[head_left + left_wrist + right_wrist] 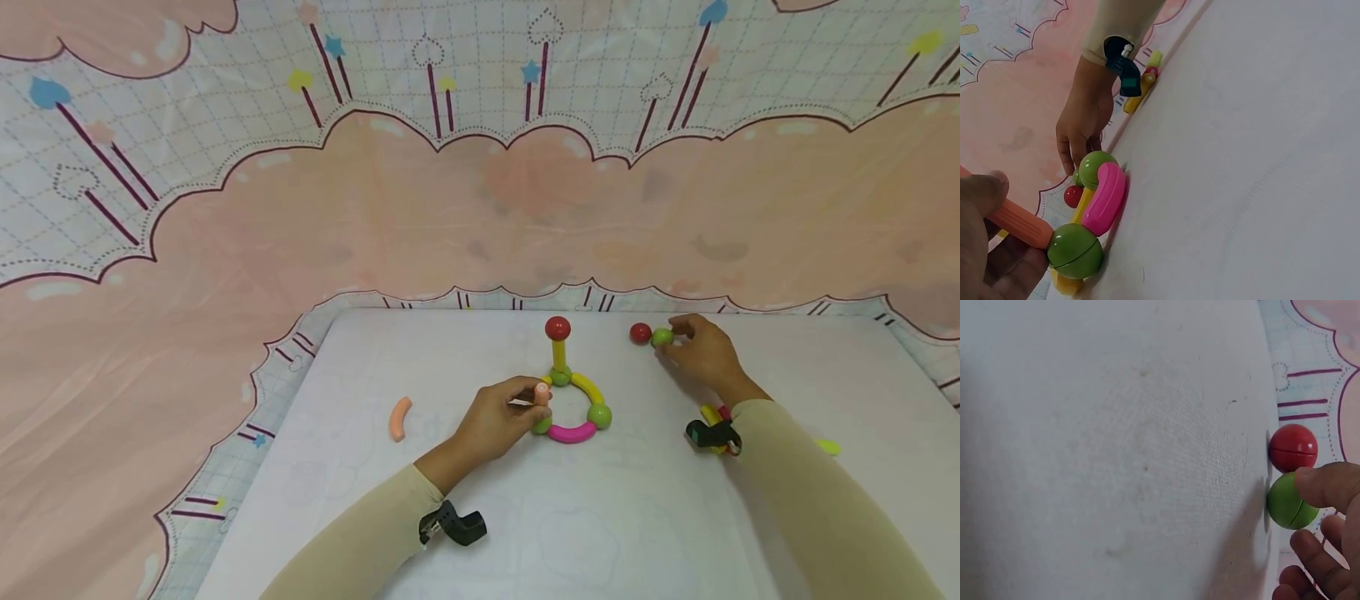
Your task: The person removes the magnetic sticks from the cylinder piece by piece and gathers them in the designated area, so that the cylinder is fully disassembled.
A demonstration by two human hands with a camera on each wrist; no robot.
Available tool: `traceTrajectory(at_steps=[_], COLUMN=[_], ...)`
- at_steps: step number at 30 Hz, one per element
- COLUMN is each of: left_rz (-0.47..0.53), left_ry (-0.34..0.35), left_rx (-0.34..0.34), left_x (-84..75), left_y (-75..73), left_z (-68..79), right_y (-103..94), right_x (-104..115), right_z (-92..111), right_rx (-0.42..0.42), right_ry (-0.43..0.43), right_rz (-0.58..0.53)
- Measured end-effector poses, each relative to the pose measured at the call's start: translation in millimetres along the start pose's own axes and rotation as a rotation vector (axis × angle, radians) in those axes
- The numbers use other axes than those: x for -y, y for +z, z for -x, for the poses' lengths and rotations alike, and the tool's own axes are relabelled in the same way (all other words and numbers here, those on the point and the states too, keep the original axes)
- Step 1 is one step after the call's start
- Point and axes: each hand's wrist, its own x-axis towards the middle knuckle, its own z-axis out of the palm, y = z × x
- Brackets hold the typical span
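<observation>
My left hand (498,417) pinches an orange stick (1025,226) between thumb and fingers. Its lower end meets a green ball (1075,251) of a ring on the white table. That ring joins green balls with a pink curved piece (572,433) and a yellow curved piece (588,387). From its far green ball (560,377) rises a yellow stick (558,355), topped by a red ball (557,327). My right hand (705,354) reaches a loose green ball (1290,501); the thumb overlaps it, while other fingers stand apart. A red ball (1294,448) lies beside it.
An orange curved piece (401,419) lies left of my left hand. Yellow and red pieces (711,414) lie partly hidden below my right sleeve, and a lime-green piece (828,447) lies right of it. A patterned cloth (480,217) hangs behind the table.
</observation>
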Motion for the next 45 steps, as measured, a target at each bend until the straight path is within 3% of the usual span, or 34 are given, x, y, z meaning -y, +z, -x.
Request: traceTrajectory(at_steps=[5,11,18,21,27,34,41,45], left_rz=[0.024,0.044,-0.009,0.001,-0.05,-0.074,-0.045,-0.025], left_ry=[-0.033,-0.074,0.026,0.029,-0.039,-0.059,-0.103,-0.087], left_rx=[0.007,0.04,0.026,-0.006,-0.042,-0.027,0.009,0.037], left_x=[0.5,-1.0,2.7,3.7,6.5,8.0,10.5,10.1], left_y=[-0.2,-7.5,-22.7,-28.7,-34.2,-37.2,-32.7,-28.3], left_z=[0.4,1.2,-4.8,-9.8,-24.6,-41.4,-54.5,-59.8], right_y=[-2.3,-6.9,-8.3,-6.1,4.3,17.8,33.0,39.0], right_x=[4.2,13.6,36.9,48.4,71.4,99.4,115.4,121.9], right_z=[3.1,9.9,22.5,28.4,38.4,49.4,52.5,52.2], right_rx=[-0.052,-0.152,-0.213,-0.2,-0.178,-0.109,-0.076,-0.07], right_ry=[-0.007,-0.117,-0.238,-0.276,-0.37,-0.456,-0.59,-0.675], right_rz=[-0.036,-0.072,-0.089,-0.089,-0.08,-0.091,-0.019,0.004])
